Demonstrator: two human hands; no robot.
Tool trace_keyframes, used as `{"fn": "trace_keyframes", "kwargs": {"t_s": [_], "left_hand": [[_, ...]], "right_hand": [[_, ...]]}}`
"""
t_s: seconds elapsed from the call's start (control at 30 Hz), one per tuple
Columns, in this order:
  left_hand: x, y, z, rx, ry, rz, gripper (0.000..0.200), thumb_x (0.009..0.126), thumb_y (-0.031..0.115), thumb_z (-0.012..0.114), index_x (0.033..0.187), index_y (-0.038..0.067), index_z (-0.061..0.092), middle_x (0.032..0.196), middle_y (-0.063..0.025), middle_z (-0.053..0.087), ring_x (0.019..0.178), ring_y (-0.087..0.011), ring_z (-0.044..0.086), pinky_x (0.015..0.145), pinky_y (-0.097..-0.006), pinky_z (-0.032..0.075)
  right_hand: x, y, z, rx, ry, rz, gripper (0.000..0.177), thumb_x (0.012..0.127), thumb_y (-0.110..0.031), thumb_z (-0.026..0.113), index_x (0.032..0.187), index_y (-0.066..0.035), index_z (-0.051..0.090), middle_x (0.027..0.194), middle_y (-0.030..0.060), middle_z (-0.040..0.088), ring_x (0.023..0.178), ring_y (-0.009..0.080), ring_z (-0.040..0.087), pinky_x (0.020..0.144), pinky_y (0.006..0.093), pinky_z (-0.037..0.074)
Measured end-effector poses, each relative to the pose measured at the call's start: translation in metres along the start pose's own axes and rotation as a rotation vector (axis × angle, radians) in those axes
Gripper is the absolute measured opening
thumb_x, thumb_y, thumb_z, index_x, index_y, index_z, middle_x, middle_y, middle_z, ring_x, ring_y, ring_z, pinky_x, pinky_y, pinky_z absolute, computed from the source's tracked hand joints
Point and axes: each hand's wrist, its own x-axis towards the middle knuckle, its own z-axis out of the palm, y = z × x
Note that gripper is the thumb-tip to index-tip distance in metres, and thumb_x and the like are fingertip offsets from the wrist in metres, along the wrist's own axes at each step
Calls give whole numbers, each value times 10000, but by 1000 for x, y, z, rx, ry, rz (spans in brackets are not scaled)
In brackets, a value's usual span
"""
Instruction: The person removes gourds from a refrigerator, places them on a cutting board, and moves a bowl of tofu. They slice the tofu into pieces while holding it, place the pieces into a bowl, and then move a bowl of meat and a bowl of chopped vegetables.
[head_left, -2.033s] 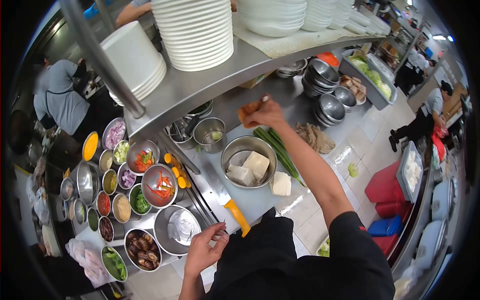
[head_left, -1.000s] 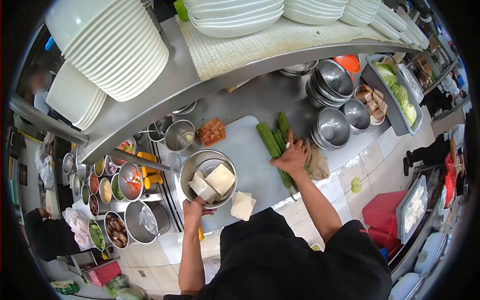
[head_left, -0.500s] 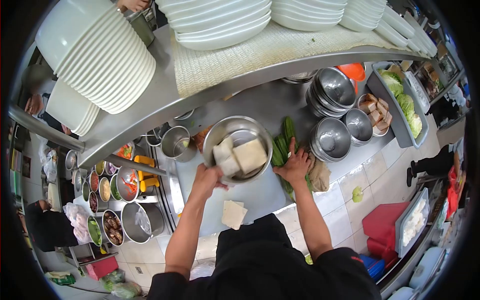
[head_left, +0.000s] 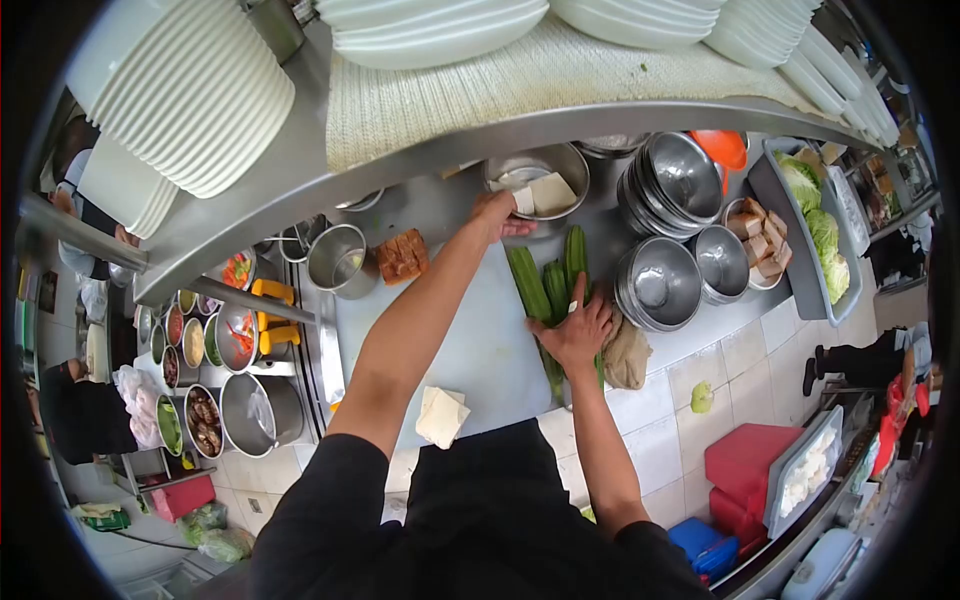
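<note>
My left hand is closed on the near rim of a steel bowl at the back of the counter. White blocks lie in that bowl. Over the long green vegetables at the right of the white cutting board, my right hand rests with its fingers spread. Two pale square slices overlap at the board's near edge. A browned block sits at the board's far left corner.
Steel bowls stand stacked right of the vegetables, beside a brown cloth. A steel pot stands left. The metal shelf with white dishes hangs over the back. Other people stand at far left and far right.
The bowl of white blocks has moved with my left hand from above the board to the counter's back. My right hand stays on the vegetables. The browned block now shows fully.
</note>
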Motion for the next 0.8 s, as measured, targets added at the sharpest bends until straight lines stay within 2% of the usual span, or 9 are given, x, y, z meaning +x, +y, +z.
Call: {"fn": "trace_keyframes", "kwargs": {"t_s": [0.1, 0.17, 0.27, 0.33, 0.47, 0.57, 0.67, 0.73, 0.8], "left_hand": [[-1, -6, -5, 20, -35, 6, 360, 836, 65, 432, 1167, -76, 438, 1020, -261, 596, 818, -347, 676, 677, -389, 582], [4, -10, -18, 15, -77, -68, 506, 904, 251, 528, 1261, -73, 377, 1039, -273, 576, 867, -365, 660, 729, -421, 570], [-54, 14, -18, 102, 1, -116, 602, 907, 358, 573, 1299, -53, 374, 1052, -279, 573, 905, -343, 648, 734, -406, 560], [-104, 19, -27, 261, -44, -63, 603, 897, 389, 598, 1299, -21, 414, 1073, -247, 588, 929, -301, 641, 717, -373, 548], [-208, -11, -73, 156, -88, 126, 449, 921, 333, 579, 1217, -3, 538, 1025, -161, 650, 880, -247, 658, 692, -336, 533], [-281, -42, -105, 50, 45, 181, 424, 942, 298, 553, 1222, -20, 545, 1008, -159, 655, 866, -231, 661, 683, -315, 530], [-327, -106, -133, 90, 288, 188, 387, 934, 231, 571, 1217, -32, 557, 1018, -132, 655, 871, -196, 657, 669, -283, 524], [-345, -145, -137, 234, 386, 175, 387, 899, 186, 617, 1213, -33, 563, 1036, -123, 654, 881, -190, 655, 672, -280, 525], [-350, -177, -126, 428, 461, 204, 460, 837, 171, 689, 1222, -41, 553, 1067, -144, 647, 880, -215, 660, 706, -303, 537]], "right_hand": [[-9, -14, -13, -9, 99, -30, 1099, 546, -415, 793, 1456, -128, 249, 1389, 235, 322, 1287, 419, 278, 1036, 538, 252], [-31, -29, -35, 61, 58, -395, 1068, 546, -356, 805, 1440, -110, 275, 1404, 237, 296, 1286, 423, 281, 1040, 530, 256], [-61, -54, -42, 331, -559, -903, 1006, 556, -187, 786, 1434, -138, 298, 1444, 223, 252, 1347, 408, 238, 1106, 486, 225], [-75, -75, -38, 167, -663, -1210, 1031, 522, -130, 785, 1435, -178, 308, 1446, 176, 295, 1367, 361, 251, 1128, 516, 185], [-92, -92, -4, -75, -784, -1621, 1019, 511, -96, 777, 1423, -188, 329, 1416, 122, 369, 1357, 323, 295, 1125, 552, 165], [-97, -84, 44, -101, -816, -1702, 1008, 509, -86, 775, 1414, -176, 340, 1367, 117, 417, 1347, 320, 312, 1123, 556, 161], [-79, -109, 7, -88, -982, -1689, 1020, 506, -88, 775, 1420, -143, 327, 1321, 128, 444, 1323, 312, 340, 1109, 541, 204], [-61, -110, -4, 98, -969, -1566, 1045, 504, -58, 750, 1442, -136, 297, 1299, 129, 454, 1267, 299, 395, 1056, 463, 291], [-52, -101, -20, 60, -964, -1374, 1042, 508, -68, 779, 1433, -112, 301, 1336, 146, 433, 1268, 314, 392, 1061, 426, 318]]}}
